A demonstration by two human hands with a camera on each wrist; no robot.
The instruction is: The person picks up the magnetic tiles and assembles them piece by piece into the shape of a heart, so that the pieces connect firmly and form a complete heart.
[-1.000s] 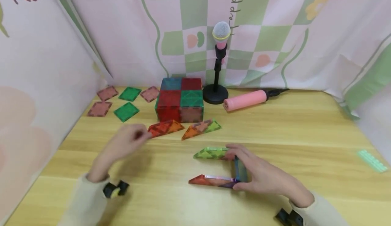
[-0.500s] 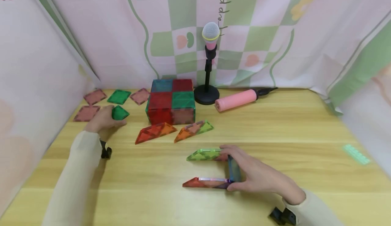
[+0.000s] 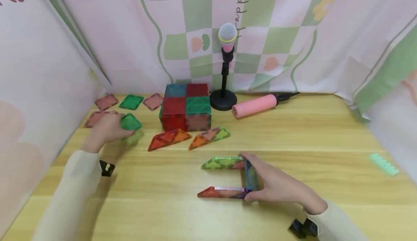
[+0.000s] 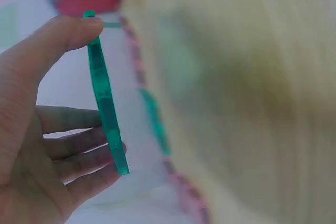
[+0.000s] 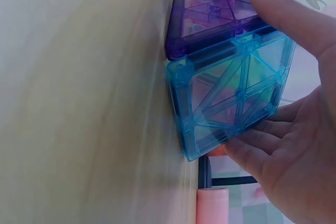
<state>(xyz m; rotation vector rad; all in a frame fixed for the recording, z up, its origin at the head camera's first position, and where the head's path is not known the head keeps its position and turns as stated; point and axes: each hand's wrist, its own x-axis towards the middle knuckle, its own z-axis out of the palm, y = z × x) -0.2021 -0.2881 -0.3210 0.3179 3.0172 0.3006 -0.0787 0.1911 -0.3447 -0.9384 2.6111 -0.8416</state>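
Observation:
In the head view my left hand point(image 3: 105, 130) pinches a green square magnetic tile point(image 3: 131, 122) at the left of the table. The left wrist view shows that tile point(image 4: 106, 98) edge-on, thumb at one end and fingertips at the other, held off the wood. My right hand point(image 3: 280, 183) spans a blue square magnetic tile point(image 3: 251, 176) standing on edge. Thumb and fingers lie at its opposite sides. Two low upright rows run left from this tile: a lime-green row point(image 3: 221, 163) behind and a red-to-purple row point(image 3: 223, 192) in front. A purple tile point(image 5: 207, 17) meets the blue one.
Pink tiles point(image 3: 106, 102) and another green tile point(image 3: 131, 102) lie flat at the back left. A multicoloured tile box point(image 3: 185, 107) stands beside a microphone stand point(image 3: 223, 99). Before it lean red-orange point(image 3: 169, 139) and orange-green point(image 3: 209, 138) rows. A pink pump point(image 3: 255, 106) lies right.
My left hand has moved from beside the red-orange row to the far left, taken hold of a green tile and raised it. The right hand keeps its place at the blue tile.

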